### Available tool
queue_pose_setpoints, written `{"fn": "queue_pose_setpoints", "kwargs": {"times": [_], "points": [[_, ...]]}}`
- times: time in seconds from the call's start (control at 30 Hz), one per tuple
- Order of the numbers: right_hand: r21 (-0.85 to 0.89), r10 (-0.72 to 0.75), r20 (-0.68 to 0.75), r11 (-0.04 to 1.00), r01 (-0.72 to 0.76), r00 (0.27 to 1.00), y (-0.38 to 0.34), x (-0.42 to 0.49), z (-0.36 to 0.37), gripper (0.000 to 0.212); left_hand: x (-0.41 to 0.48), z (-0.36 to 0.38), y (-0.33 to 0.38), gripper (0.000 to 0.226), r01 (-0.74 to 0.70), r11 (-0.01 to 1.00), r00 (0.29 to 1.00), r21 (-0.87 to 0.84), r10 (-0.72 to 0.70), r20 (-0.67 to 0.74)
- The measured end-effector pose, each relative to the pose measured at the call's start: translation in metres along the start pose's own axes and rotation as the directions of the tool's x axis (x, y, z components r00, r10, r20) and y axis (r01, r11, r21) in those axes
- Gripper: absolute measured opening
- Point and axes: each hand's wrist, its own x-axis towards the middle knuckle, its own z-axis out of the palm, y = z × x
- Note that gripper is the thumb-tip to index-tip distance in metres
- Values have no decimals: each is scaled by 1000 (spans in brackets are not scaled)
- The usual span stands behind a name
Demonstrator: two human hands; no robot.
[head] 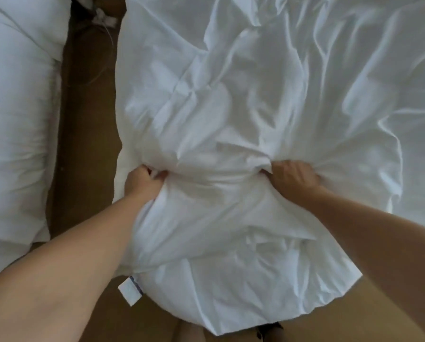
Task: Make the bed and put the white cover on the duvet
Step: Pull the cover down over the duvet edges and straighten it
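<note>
A crumpled white cover [268, 95] lies spread over the bed and fills most of the view. Its near end bulges with the duvet [218, 280] and hangs off the bed's edge toward me. A small white label [130, 291] dangles at its lower left corner. My left hand [142, 180] grips a bunch of the white fabric at the left of the bulge. My right hand [292, 176] grips a gathered fold of the same fabric, at about the same height. The fabric is pulled tight between the two hands.
A second bed with white bedding [14, 132] stands at the left, across a narrow strip of brown carpet [88, 119]. A dark object with a cable [100, 18] lies on the floor at the top of that strip. Carpet also shows near my feet.
</note>
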Motion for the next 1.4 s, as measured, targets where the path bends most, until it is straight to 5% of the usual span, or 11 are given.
{"fn": "queue_pose_setpoints", "kwargs": {"times": [0.13, 0.3, 0.4, 0.47, 0.53, 0.67, 0.77, 0.9, 1.0, 1.2, 1.4], "points": [[252, 206, -269, 958, -138, 941, -33, 7, -40, 40, 17, -15, -5, 42, -271, 956, 962, 109, 273, -7], [372, 367, -689, 919, -129, 625, -74, 47, -103, 27, 54, -147, 25, 35, -459, 888, 715, -29, 350, -606], [215, 353, -370, 933, -290, 859, -98, 58, -57, 31, 74, -191, 27, 31, -496, 862, 645, 99, 443, -623], [181, 436, 53, 881, -438, 899, -113, 57, -30, 54, 84, -169, 5, 44, -418, 893, 792, 163, 447, -416], [280, 488, 86, 825, -491, 868, -139, 51, -27, 68, 90, -139, -32, 87, -298, 950, 944, 99, 308, -120], [250, 97, -283, 968, -24, 954, -213, 2, -28, 76, 80, -101, -123, 133, -45, 955, 897, -293, 168, 409], [7, -315, -45, 949, 315, 948, -252, -38, 4, 85, 73, -88, -170, 104, 118, 911, 802, -395, 148, 579], [20, -275, -145, 960, 280, 950, -285, -40, 24, 75, 63, -77, -180, 62, 147, 770, 818, -621, 258, 514], [76, -442, -348, 866, 495, 827, -323, -48, 35, 50, 48, -73, -183, 57, 19, 740, 903, -672, 275, 329], [46, -297, -81, 952, 302, 951, -373, -60, 44, 96, 22, -71, -220, 52, -48, 753, 942, -656, 252, 220], [60, -104, 7, 993, 103, 995, -371, -30, 26, 89, 12, -63, -230, 18, -107, 786, 933, -609, 292, 212]]}}
